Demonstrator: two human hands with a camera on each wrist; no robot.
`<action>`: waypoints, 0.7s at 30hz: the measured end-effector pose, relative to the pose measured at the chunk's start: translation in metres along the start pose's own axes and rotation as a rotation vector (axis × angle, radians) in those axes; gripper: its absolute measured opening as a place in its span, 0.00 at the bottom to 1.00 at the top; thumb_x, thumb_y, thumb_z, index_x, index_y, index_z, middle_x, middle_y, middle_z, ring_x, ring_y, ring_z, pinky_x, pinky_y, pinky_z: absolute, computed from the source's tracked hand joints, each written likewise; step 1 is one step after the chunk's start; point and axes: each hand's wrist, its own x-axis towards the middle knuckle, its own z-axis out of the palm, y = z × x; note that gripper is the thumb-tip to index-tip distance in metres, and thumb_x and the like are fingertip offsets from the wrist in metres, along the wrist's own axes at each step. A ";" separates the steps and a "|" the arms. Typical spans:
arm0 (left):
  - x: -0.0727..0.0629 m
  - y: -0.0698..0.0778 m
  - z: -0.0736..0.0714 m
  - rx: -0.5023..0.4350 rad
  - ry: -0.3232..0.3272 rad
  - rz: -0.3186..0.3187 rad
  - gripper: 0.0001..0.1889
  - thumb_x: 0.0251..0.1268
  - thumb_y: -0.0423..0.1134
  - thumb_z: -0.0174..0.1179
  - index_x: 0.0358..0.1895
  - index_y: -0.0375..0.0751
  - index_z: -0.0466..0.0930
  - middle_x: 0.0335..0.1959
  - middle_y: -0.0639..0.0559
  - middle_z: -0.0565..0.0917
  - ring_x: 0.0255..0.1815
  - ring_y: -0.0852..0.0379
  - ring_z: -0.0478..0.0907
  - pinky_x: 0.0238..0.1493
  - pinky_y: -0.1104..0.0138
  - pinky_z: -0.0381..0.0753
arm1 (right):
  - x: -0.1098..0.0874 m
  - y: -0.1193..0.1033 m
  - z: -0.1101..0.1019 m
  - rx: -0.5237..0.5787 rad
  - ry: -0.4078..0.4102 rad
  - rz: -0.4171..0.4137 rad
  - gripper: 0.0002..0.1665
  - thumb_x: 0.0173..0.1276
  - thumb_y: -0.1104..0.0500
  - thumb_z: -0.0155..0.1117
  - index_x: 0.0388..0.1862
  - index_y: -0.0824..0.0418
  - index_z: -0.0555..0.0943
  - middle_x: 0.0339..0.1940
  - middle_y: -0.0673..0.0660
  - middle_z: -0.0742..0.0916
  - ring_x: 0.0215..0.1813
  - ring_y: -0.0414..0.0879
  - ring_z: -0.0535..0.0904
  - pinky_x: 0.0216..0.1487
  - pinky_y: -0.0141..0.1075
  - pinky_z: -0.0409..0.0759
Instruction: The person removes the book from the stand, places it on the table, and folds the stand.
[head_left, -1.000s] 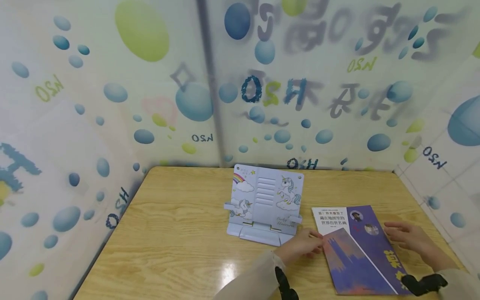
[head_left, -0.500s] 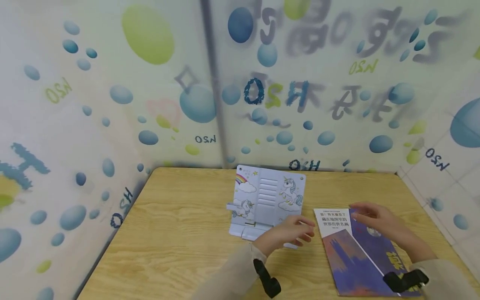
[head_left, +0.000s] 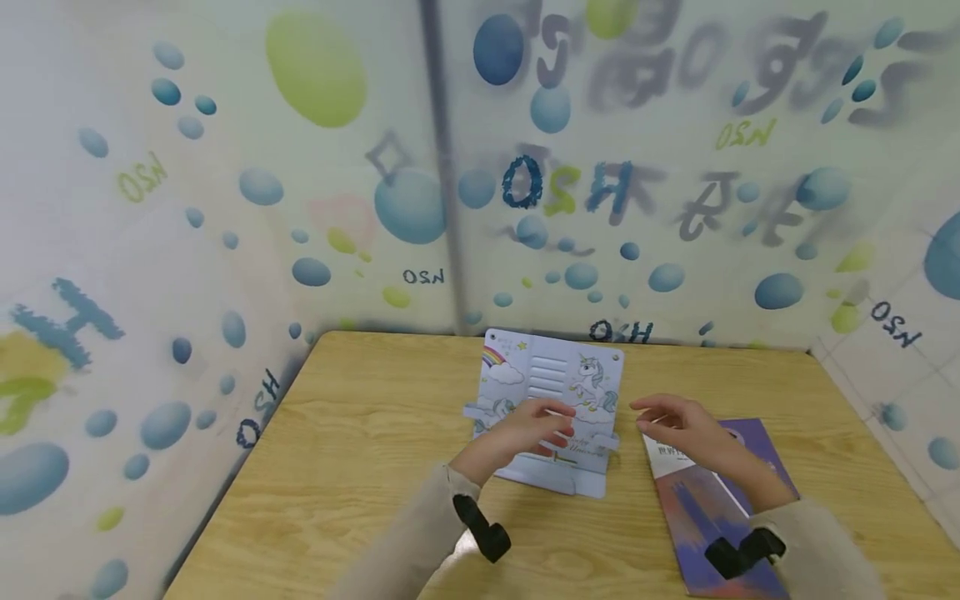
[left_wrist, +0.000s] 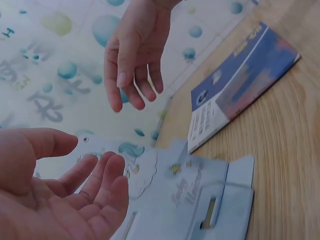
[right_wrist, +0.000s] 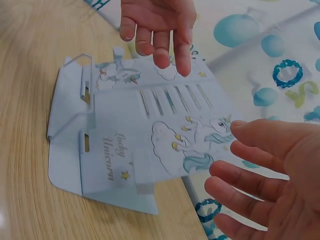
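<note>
A pale book stand [head_left: 551, 367] printed with unicorns, clouds and a rainbow stands tilted back on the table. In front of it hovers my left hand [head_left: 525, 433], fingers relaxed and holding nothing; it covers part of the stand in the head view. My right hand [head_left: 686, 425] hangs loosely bent above the purple and white book [head_left: 720, 508], just right of the stand, also holding nothing. Seen from the right wrist, the stand's ledge with wire page clips [right_wrist: 75, 95] and slotted back [right_wrist: 175, 100] face me. The book lies flat, partly hidden under my right forearm.
The wooden table [head_left: 360, 450] runs back to a wall curtain [head_left: 360, 150] patterned with blue and green ovals. Black straps with small cameras [head_left: 483, 529] sit on both sleeved wrists.
My left hand has left the book's edge and moved left to the front of the stand. My right hand has moved left across the book toward the stand. The book stays on the table.
</note>
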 end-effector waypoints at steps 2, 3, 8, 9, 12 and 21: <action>-0.002 -0.004 -0.008 0.006 0.021 -0.009 0.16 0.65 0.39 0.54 0.53 0.38 0.74 0.37 0.48 0.82 0.42 0.47 0.79 0.46 0.51 0.76 | 0.003 -0.001 0.004 0.012 -0.005 -0.014 0.21 0.67 0.59 0.57 0.56 0.69 0.72 0.45 0.64 0.80 0.42 0.55 0.77 0.37 0.39 0.78; -0.003 -0.006 -0.012 0.015 0.029 -0.012 0.16 0.65 0.39 0.54 0.53 0.38 0.74 0.38 0.48 0.82 0.42 0.47 0.79 0.45 0.52 0.76 | 0.004 -0.001 0.006 0.013 -0.006 -0.012 0.21 0.67 0.59 0.57 0.56 0.69 0.72 0.45 0.65 0.80 0.42 0.55 0.77 0.36 0.38 0.77; -0.008 -0.015 -0.029 0.030 0.064 -0.009 0.16 0.65 0.39 0.54 0.53 0.37 0.73 0.39 0.47 0.82 0.40 0.50 0.80 0.40 0.58 0.79 | 0.010 -0.002 0.014 0.003 -0.003 -0.012 0.21 0.67 0.60 0.57 0.55 0.70 0.73 0.45 0.65 0.80 0.42 0.54 0.77 0.36 0.37 0.77; -0.009 -0.016 -0.033 0.031 0.068 -0.006 0.17 0.65 0.40 0.53 0.54 0.36 0.73 0.39 0.46 0.82 0.40 0.50 0.79 0.40 0.59 0.79 | 0.010 -0.002 0.015 0.003 -0.003 -0.013 0.21 0.67 0.60 0.57 0.55 0.71 0.73 0.45 0.65 0.80 0.41 0.53 0.77 0.37 0.37 0.77; -0.013 -0.018 -0.042 0.034 0.078 0.004 0.18 0.66 0.39 0.52 0.55 0.34 0.72 0.40 0.45 0.81 0.42 0.47 0.79 0.40 0.57 0.79 | 0.011 -0.001 0.019 0.018 -0.009 -0.017 0.21 0.67 0.61 0.57 0.55 0.71 0.72 0.44 0.64 0.80 0.41 0.53 0.77 0.38 0.40 0.78; -0.017 -0.026 -0.068 0.024 0.135 -0.013 0.18 0.67 0.40 0.51 0.55 0.33 0.71 0.42 0.42 0.80 0.44 0.44 0.78 0.47 0.51 0.75 | 0.012 0.002 0.030 0.061 -0.025 0.009 0.22 0.67 0.58 0.58 0.55 0.71 0.73 0.44 0.65 0.80 0.42 0.51 0.76 0.39 0.39 0.77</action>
